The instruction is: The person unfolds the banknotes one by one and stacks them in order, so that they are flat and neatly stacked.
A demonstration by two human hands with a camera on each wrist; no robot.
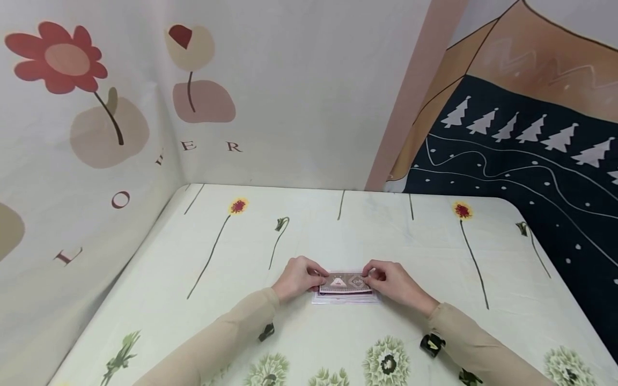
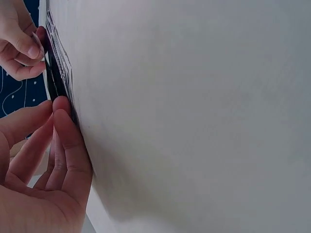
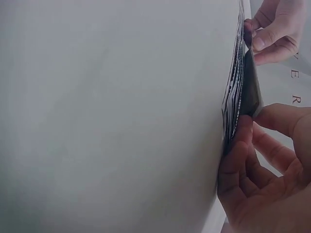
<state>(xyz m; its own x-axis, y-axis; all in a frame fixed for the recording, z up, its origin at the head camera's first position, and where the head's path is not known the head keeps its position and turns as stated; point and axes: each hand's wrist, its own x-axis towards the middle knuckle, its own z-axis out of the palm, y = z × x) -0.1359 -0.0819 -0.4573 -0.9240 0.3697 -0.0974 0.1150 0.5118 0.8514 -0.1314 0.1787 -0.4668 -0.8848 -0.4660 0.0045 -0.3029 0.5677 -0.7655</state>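
Observation:
A brown printed card (image 1: pixel 345 283) with a pale triangular picture lies over a thin stack of pale sheets (image 1: pixel 344 298) on the table. My left hand (image 1: pixel 300 277) pinches the card's left end between thumb and fingertips. At the opposite end, my right hand (image 1: pixel 395 282) pinches it the same way. From the right wrist view, the card (image 3: pixel 252 90) stands slightly off the layered sheets (image 3: pixel 232 104), leaving a dark gap. The left wrist view shows the left fingers close to the table, with the sheets' edges beside them; the card's face is hidden there.
A white cloth (image 1: pixel 232 257) printed with flowers and stems covers the table. Behind it hangs a pale curtain (image 1: pixel 289 107) with flowers and letters, and a dark printed fabric (image 1: pixel 463 155) with white trees hangs at the right.

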